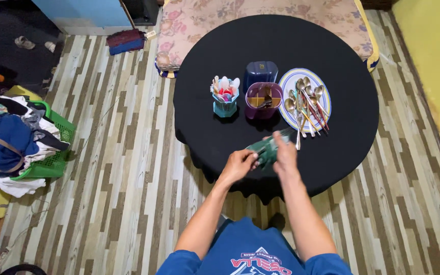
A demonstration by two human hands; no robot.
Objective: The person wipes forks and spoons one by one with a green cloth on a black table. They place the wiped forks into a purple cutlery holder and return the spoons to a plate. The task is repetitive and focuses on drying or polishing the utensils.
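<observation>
The round desk (pixel 220 61) is covered in plain black. Near its middle stands a teal cup (pixel 225 106) of white and pink spoons, then a purple holder (pixel 264 100) with yellow compartments and a dark blue box (pixel 260 71) behind it. Toward the right edge lies a plate (pixel 287 81) — pale yellow with a blue rim — bearing silver and gold cutlery (pixel 306 104), some with red handles. Both hands pinch a dark green cloth (pixel 265 148). The floor (pixel 123 168) is striped beige and brown; a green basket (pixel 59 158) sits on it.
</observation>
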